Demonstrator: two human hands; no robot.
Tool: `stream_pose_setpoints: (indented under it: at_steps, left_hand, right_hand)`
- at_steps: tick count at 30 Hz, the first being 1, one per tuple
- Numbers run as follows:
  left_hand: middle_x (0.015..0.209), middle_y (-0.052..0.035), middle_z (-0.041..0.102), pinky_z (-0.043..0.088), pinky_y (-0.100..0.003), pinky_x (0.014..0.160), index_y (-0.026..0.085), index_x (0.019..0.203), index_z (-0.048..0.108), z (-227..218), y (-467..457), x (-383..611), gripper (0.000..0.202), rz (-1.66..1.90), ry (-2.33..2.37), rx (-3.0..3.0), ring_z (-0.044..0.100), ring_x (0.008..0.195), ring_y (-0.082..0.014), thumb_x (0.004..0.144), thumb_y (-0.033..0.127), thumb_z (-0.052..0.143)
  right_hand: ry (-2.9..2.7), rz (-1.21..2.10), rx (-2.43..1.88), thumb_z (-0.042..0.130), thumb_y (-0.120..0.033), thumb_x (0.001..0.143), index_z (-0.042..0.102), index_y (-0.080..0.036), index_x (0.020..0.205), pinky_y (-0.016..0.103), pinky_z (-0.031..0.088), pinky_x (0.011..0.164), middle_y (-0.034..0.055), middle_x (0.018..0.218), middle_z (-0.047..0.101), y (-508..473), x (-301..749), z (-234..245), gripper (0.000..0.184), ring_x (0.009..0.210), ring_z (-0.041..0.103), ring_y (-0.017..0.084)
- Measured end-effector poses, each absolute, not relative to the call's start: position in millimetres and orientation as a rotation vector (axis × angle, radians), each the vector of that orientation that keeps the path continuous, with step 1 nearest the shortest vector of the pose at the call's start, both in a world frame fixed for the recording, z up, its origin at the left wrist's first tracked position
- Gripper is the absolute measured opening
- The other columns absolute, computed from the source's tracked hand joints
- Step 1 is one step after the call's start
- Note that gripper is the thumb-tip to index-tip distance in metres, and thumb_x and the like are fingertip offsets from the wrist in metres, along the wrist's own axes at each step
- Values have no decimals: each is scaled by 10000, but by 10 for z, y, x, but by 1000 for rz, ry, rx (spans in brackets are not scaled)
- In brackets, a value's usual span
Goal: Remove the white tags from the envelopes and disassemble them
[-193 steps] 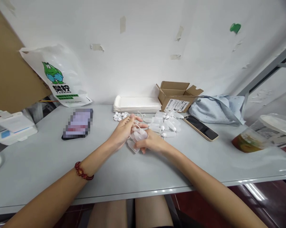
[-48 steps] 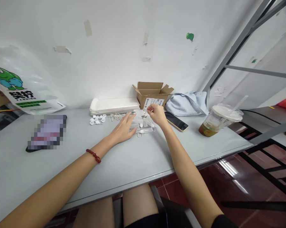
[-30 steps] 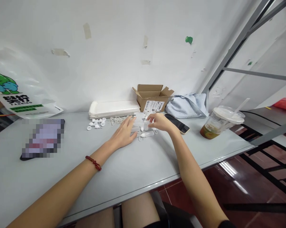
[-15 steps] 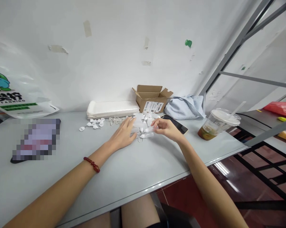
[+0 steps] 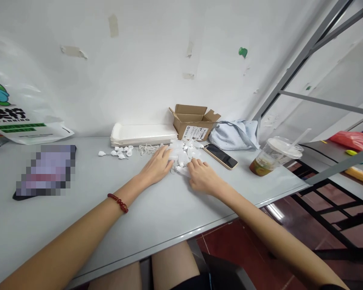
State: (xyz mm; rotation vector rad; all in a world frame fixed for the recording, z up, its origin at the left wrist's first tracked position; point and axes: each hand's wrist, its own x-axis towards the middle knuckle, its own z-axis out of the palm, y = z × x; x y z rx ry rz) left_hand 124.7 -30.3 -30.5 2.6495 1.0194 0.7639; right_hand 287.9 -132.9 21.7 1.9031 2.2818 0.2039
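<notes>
My left hand [image 5: 157, 165] rests at the left side of a heap of small translucent and white plastic pieces [image 5: 184, 150], its fingers extended and thumb apart. At the heap's front right is my right hand [image 5: 204, 177], back upward, its fingers curled down. A translucent piece [image 5: 184, 172] shows beside those fingertips; whatever lies under them is hidden. Several white caps [image 5: 121, 151] with thin tails are scattered to the left. Between them and the heap is a tangle of pale thin loops [image 5: 148, 149].
Behind lie a stack of white trays [image 5: 143, 135], an open cardboard box [image 5: 193, 128] and a pale blue cloth bag [image 5: 234, 135]. A phone [image 5: 222, 156] and a drink cup [image 5: 270, 159] stand right; a pixelated flat object [image 5: 47, 169] and plastic bag [image 5: 27, 100] are left.
My right hand has turned palm-down and moved slightly left and nearer me, uncovering more of the phone. The left hand stays at the heap. The view has shifted a little.
</notes>
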Motion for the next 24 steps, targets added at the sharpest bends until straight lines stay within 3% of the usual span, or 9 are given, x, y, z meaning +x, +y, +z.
stream_pose_setpoints:
  at_steps: [4, 6, 9, 13, 17, 20, 24]
  left_hand:
    - [1412, -178, 375, 279, -474, 1097, 110, 1294, 420, -327, -299, 1248, 457, 796, 1006, 2646, 298, 1346, -305, 896, 330, 371]
    - [1402, -164, 388, 286, -474, 1094, 127, 1291, 422, -336, -297, 1245, 446, 818, 1002, 2640, 310, 1340, -299, 893, 324, 376]
    - [1398, -154, 392, 297, -469, 1091, 135, 1294, 417, -348, -287, 1243, 446, 826, 1011, 2646, 314, 1339, -297, 892, 324, 378]
    - [1399, -185, 384, 284, -455, 1101, 87, 1290, 424, -358, -276, 1245, 455, 773, 1051, 2674, 299, 1347, -308, 896, 306, 364]
    - [1401, -181, 387, 283, -465, 1098, 98, 1288, 421, -353, -282, 1245, 444, 783, 1043, 2673, 289, 1355, -305, 900, 303, 358]
    - [1399, -189, 389, 283, -471, 1096, 95, 1282, 424, -338, -292, 1245, 443, 775, 1035, 2661, 297, 1351, -305, 895, 301, 363]
    - [1405, -198, 378, 270, -468, 1103, 83, 1285, 421, -327, -297, 1241, 455, 756, 1045, 2650, 281, 1356, -309, 896, 311, 364]
  right_hand:
    - [2224, -46, 1998, 519, -292, 759, 472, -93, 1145, 438, 451, 788, 194, 1138, 501, -1407, 2825, 293, 437, 1046, 479, 332]
    - [2188, -138, 2093, 470, -439, 825, 436, -106, 1197, 460, 453, 792, 202, 1180, 477, -1443, 2751, 265, 500, 1086, 455, 342]
    - [2206, -10, 2193, 354, -559, 884, 417, -82, 1222, 478, 446, 799, 225, 1194, 459, -1466, 2627, 153, 588, 1109, 432, 350]
    - [2209, 151, 2143, 376, -380, 934, 501, -59, 1108, 414, 446, 809, 216, 1109, 502, -1461, 2615, 57, 386, 1051, 460, 311]
    - [2344, 155, 1824, 331, -131, 916, 533, -65, 1021, 381, 433, 823, 183, 1037, 523, -1506, 2786, 112, 238, 987, 479, 278]
    - [2326, 95, 1782, 344, -19, 838, 519, -81, 1019, 355, 438, 787, 152, 1011, 524, -1539, 2892, 179, 260, 934, 502, 253]
    - [2247, 83, 1814, 366, -3, 794, 496, -113, 1062, 302, 423, 653, 140, 1015, 514, -1455, 2908, 259, 318, 908, 522, 253]
